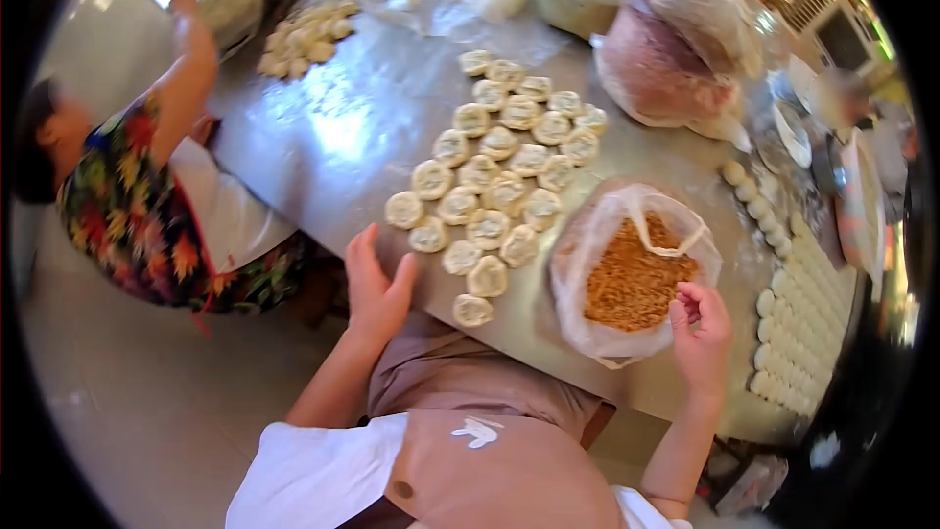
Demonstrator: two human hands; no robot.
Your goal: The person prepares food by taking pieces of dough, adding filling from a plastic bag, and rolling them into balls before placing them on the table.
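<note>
My left hand (377, 284) is at the table's near edge, fingers and thumb apart, holding nothing. Close beside it, rows of round dough pieces (487, 229) with pleated tops lie on the metal table. To their right sits a clear plastic bag (573, 299), its mouth spread around orange-brown shredded filling (632, 279). Over the bag's right rim is my right hand (705, 328), with thumb and fingers curled together. Whatever is between those fingertips is too small to make out.
Small flattened dough rounds (798, 323) stand in rows at the right. Large filled plastic bags (676, 49) are at the back. Another pile of dough pieces (308, 34) lies at the far left, near a person in a floral top (132, 206). The metal table (323, 147) has a curved-looking near edge.
</note>
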